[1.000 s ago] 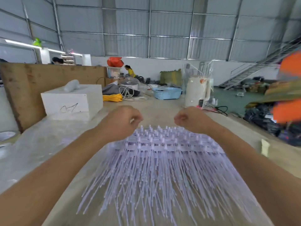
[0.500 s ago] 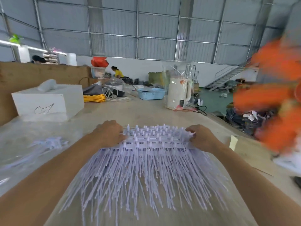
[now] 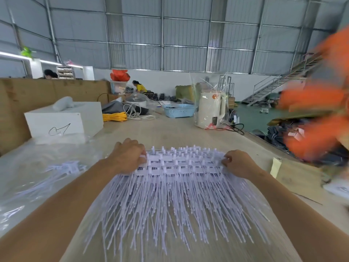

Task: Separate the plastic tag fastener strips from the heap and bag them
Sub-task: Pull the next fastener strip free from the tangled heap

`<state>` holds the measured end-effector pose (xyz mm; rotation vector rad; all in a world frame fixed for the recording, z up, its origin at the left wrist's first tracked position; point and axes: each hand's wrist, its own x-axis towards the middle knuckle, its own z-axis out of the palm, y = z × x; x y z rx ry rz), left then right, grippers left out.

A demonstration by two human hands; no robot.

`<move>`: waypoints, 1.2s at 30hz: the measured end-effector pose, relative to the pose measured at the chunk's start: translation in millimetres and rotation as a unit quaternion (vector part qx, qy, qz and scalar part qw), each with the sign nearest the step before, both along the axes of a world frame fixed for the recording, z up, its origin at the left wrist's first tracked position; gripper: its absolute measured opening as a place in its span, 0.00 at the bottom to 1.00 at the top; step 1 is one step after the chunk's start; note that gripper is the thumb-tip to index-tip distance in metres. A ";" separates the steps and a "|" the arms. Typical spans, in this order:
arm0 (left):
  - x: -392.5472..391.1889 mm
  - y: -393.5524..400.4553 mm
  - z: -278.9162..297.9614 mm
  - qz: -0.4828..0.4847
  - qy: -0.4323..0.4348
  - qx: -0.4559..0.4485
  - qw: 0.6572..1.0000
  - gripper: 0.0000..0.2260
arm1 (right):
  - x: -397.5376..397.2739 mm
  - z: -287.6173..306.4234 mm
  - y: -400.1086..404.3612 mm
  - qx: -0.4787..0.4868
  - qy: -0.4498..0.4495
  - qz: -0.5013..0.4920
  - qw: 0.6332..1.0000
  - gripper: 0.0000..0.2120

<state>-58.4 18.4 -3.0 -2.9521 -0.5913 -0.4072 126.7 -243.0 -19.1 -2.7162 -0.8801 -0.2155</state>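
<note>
A thick heap of pale lilac plastic tag fastener strips (image 3: 179, 188) lies on the wooden table, bars at the far end and thin pins fanning toward me. My left hand (image 3: 128, 157) grips the left end of the stacked bars with curled fingers. My right hand (image 3: 238, 163) pinches the right end of the same stack. A smaller bunch of fastener strips (image 3: 64, 168) lies to the left under clear plastic bag film (image 3: 37, 167).
A white box (image 3: 64, 120) stands at the back left against a cardboard wall (image 3: 22, 99). Farther back are yellow cord (image 3: 114, 116), a blue basket (image 3: 179, 110) and a white kettle (image 3: 211, 110). A blurred orange shape (image 3: 317, 118) fills the right edge. The table edge runs along the right.
Both hands dropped from above the heap onto the ends of the bars and took hold of them. The view has shifted slightly, and the orange shape at the right has moved.
</note>
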 end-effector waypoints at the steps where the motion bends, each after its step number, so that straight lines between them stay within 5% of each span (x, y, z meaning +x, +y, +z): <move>1: 1.4 0.3 1.7 -0.002 -0.016 0.002 1.000 0.10 | 2.1 -0.4 -2.0 0.010 0.007 -0.003 1.000 0.12; 5: 1.1 -0.3 18.0 -0.031 -0.078 -0.013 0.996 0.10 | 9.1 -1.0 -5.4 0.091 -0.016 -0.009 0.996 0.09; 12: -14.0 -15.9 62.0 -0.111 -0.191 0.124 0.967 0.09 | 12.0 7.6 -10.4 0.201 0.040 0.020 0.978 0.14; 17: -29.0 -39.0 91.6 -0.160 -0.261 0.233 0.923 0.09 | 12.1 23.2 -21.2 0.274 -0.047 0.004 0.961 0.07; 22: -48.1 -47.0 115.4 -0.157 -0.271 0.262 0.913 0.11 | 9.0 55.6 -29.4 0.385 -0.144 -0.016 0.912 0.15; 25: -64.0 -34.1 121.8 -0.169 -0.190 0.151 0.955 0.07 | 1.8 56.9 -28.2 0.346 -0.100 0.033 0.932 0.12; 28: -79.1 -9.9 105.3 -0.102 0.003 0.054 0.993 0.04 | -12.7 41.7 -23.8 0.295 0.019 0.109 0.949 0.08; 31: -83.9 12.6 73.6 -0.043 0.159 -0.039 0.986 0.03 | -24.7 24.4 -13.1 0.264 0.158 0.171 0.936 0.12; 36: -87.0 27.2 56.3 0.028 0.225 -0.181 0.957 0.07 | -28.0 20.7 -4.2 0.247 0.251 0.173 0.920 0.15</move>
